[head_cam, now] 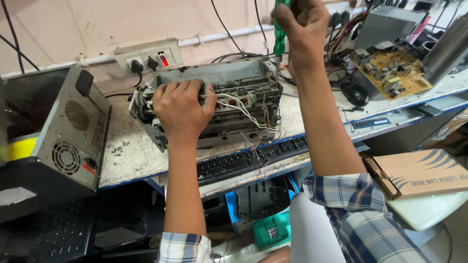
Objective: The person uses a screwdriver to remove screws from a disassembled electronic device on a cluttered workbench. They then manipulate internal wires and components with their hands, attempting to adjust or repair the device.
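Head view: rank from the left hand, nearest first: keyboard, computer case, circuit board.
From the left hand, which rests on the opened printer chassis:
1. Keyboard: just below the hand, on the lower shelf.
2. Computer case: on the bench's left end.
3. Circuit board: far right, beyond the right hand holding the green screwdriver.

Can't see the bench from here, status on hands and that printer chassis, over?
Left hand pressed on the stripped printer chassis. Right hand grips green screwdriver, tip down at chassis right end. Loose wires near tip.
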